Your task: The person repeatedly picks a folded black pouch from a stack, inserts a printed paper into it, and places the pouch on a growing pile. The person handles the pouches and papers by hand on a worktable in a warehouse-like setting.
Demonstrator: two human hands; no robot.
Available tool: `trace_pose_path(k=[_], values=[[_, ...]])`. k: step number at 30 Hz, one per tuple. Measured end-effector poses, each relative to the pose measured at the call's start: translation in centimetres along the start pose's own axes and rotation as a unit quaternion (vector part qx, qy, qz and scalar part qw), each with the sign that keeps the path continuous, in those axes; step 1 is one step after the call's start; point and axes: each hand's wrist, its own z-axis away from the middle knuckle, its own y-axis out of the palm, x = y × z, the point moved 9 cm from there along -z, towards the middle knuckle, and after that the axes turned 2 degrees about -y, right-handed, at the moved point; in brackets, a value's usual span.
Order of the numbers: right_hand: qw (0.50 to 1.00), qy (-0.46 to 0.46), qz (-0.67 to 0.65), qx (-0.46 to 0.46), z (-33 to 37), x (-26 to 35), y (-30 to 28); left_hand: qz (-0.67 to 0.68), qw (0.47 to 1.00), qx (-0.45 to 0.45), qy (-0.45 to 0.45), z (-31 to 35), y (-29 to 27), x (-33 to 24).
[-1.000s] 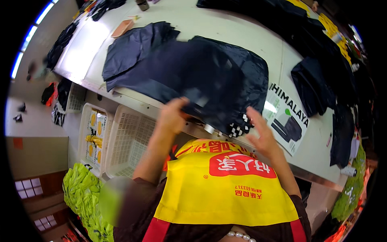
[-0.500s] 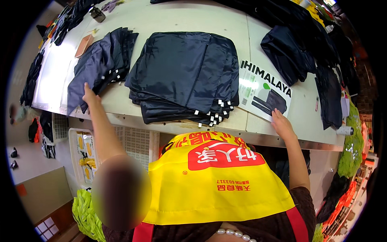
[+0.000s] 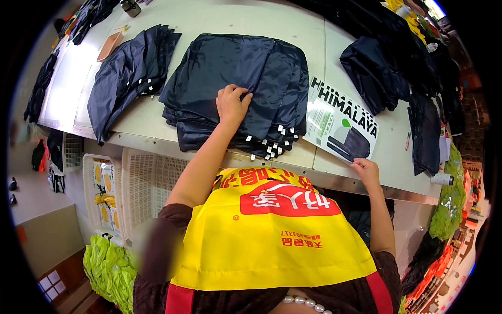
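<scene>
In the middle of the table lies a stack of folded dark navy fabric pieces (image 3: 212,63), with small white tags along its near right edges. My left hand (image 3: 234,104) is on the top piece, fingers curled in against the cloth beside a raised seam. To the right of the stack are glossy printed sheets (image 3: 334,112) showing a dark folded item and a green drop shape. My right hand (image 3: 366,170) pinches the near right corner of the top sheet, which sits offset from the one beneath.
A fanned pile of navy pieces (image 3: 125,73) lies at left, near a small brown box (image 3: 110,46). More dark cloth (image 3: 371,73) is heaped at right, with a thread spool (image 3: 442,179) at the table edge. White plastic baskets (image 3: 137,178) stand below the front edge.
My left hand has left the fanned pile and moved right onto the middle stack. The top printed sheet has slid toward me with my right hand, exposing the sheet below.
</scene>
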Motion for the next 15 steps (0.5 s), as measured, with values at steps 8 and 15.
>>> trace_pose_path(k=[8,15], values=[[0.914,-0.163,0.209,-0.306,-1.6,7.1,-14.4,-0.032,0.998,0.044,-0.028,-0.4,-0.1,1.1],[0.933,-0.039,-0.267,-0.24,-8.5,8.4,-10.7,0.091,0.986,0.058,-0.13,-0.5,-0.6,2.1]])
